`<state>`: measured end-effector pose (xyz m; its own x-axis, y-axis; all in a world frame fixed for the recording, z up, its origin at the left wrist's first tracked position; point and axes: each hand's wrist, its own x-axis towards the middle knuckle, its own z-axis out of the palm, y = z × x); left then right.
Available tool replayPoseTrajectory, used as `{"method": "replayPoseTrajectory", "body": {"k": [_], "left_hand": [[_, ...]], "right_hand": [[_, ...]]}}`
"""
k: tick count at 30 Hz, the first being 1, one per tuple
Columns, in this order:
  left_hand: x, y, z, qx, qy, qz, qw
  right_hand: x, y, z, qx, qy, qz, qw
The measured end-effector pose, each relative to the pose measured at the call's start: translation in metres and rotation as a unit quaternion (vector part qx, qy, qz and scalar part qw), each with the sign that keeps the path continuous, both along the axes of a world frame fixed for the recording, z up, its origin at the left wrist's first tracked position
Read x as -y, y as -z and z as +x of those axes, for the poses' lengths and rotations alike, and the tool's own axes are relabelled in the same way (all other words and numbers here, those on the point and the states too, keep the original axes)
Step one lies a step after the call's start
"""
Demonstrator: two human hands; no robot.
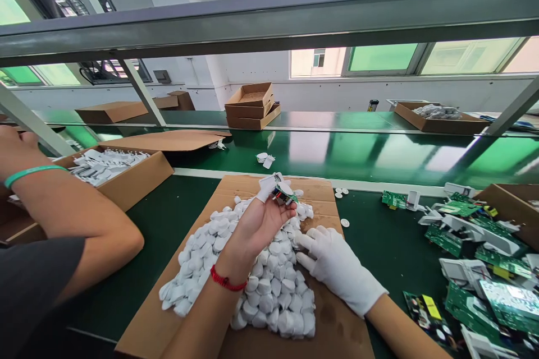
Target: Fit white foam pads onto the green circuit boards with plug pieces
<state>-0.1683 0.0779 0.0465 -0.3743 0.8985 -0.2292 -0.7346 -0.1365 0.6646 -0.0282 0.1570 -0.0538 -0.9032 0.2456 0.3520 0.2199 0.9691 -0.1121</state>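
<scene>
My left hand (261,219), bare with a red string at the wrist, holds up a small green circuit board (283,195) with components, fingertips in white finger cots. My right hand (334,266), in a white glove, rests on a heap of small white plastic caps (269,286) and touches them with its fingers. The heap lies on a flat sheet of brown cardboard (328,325) spread on the green work surface in front of me.
A co-worker's arm (63,207) with a green wristband reaches into a carton of white parts (126,179) at left. Green circuit boards and white housings (471,241) pile up at right. Empty cartons (251,105) and a tray (438,118) stand beyond the conveyor belt.
</scene>
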Motion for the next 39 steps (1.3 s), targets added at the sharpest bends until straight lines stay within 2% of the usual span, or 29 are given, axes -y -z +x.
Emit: {"method": "replayPoseTrajectory", "body": {"k": [4,8,13,19,23,28,32,34,36,37,39], "left_hand": [[0.0,0.0,-0.001,0.001,-0.001,0.002,1.0],[0.001,0.0,0.001,0.0,0.005,0.011,1.0],[0.001,0.0,0.002,-0.004,0.012,0.01,1.0],[0.001,0.0,0.0,-0.015,0.009,0.016,1.0],[0.002,0.0,0.002,-0.014,0.011,0.016,1.0],[-0.001,0.003,0.007,-0.015,0.007,0.012,1.0],[-0.003,0.007,0.009,-0.032,-0.001,0.018,0.999],[-0.002,0.007,0.01,-0.039,0.01,0.015,0.999],[0.0,0.006,0.011,-0.063,0.033,0.009,0.997],[0.0,0.006,0.012,-0.097,0.044,0.002,0.994],[0.002,0.007,0.014,-0.233,0.046,-0.03,0.971]], "right_hand": [[-0.002,0.008,0.0,-0.005,-0.023,0.015,1.0],[-0.001,0.008,0.0,-0.012,-0.029,0.004,1.0],[-0.002,0.008,-0.003,-0.033,-0.002,-0.041,0.999],[-0.012,0.009,-0.001,-0.103,0.077,-0.133,0.983],[-0.011,0.009,-0.002,-0.099,0.084,-0.143,0.981],[-0.007,0.0,0.002,-0.098,0.028,-0.153,0.983],[-0.003,-0.014,0.012,-0.075,-0.082,-0.161,0.981],[-0.001,-0.019,0.016,-0.068,-0.133,-0.194,0.97],[0.0,-0.02,0.017,-0.1,-0.111,-0.29,0.945],[-0.001,-0.02,0.017,-0.14,-0.073,-0.359,0.92],[-0.004,-0.018,0.015,-0.252,0.023,-0.496,0.831]]}}
